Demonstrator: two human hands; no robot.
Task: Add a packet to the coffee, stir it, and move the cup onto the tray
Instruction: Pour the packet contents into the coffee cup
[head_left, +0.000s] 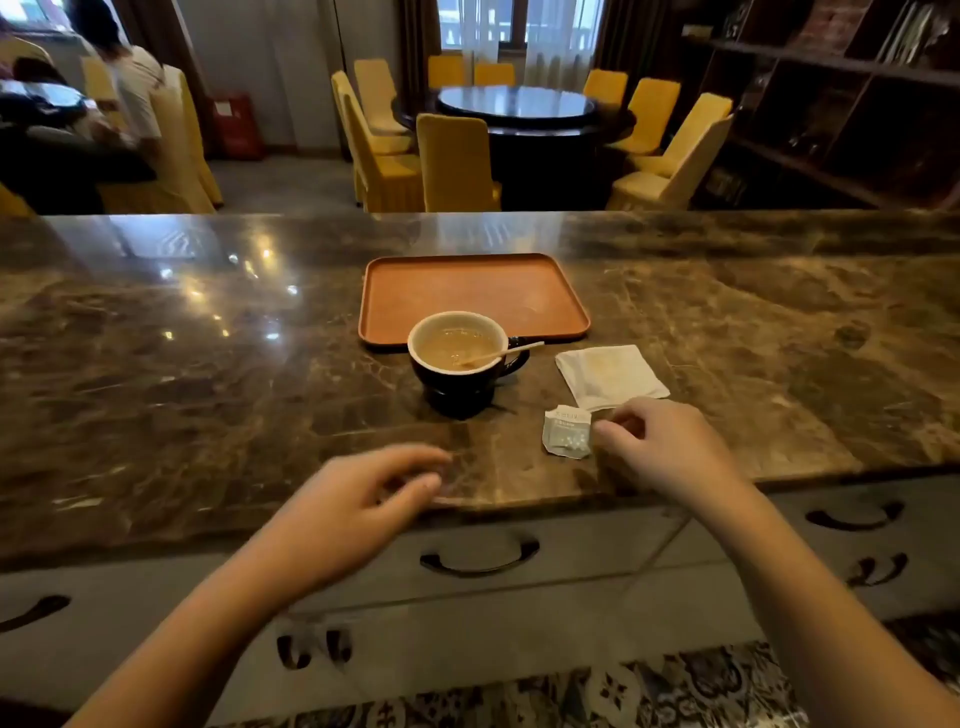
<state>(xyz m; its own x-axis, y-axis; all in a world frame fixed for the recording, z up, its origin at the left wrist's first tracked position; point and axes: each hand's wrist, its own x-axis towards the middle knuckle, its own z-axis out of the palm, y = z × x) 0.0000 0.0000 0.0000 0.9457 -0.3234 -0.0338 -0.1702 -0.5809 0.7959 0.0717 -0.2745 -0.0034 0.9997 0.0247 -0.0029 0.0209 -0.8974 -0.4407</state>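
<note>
A dark cup (457, 376) with a white inside holds light brown coffee and stands on the marble counter, just in front of the orange tray (550, 291). A wooden stir stick (511, 352) leans in the cup, pointing right. A small crumpled silver packet (567, 432) lies on the counter to the right of the cup. My right hand (660, 447) hovers beside the packet, fingertips nearly touching its right edge, holding nothing. My left hand (358, 499) hangs over the counter's front edge, fingers loosely apart and empty.
A white napkin (610, 375) lies right of the cup, behind the packet. The marble counter (208, 374) stretches wide on both sides. Drawers with dark handles (480, 558) sit below its front edge. Beyond the counter stand yellow chairs, a round table, and seated people at far left.
</note>
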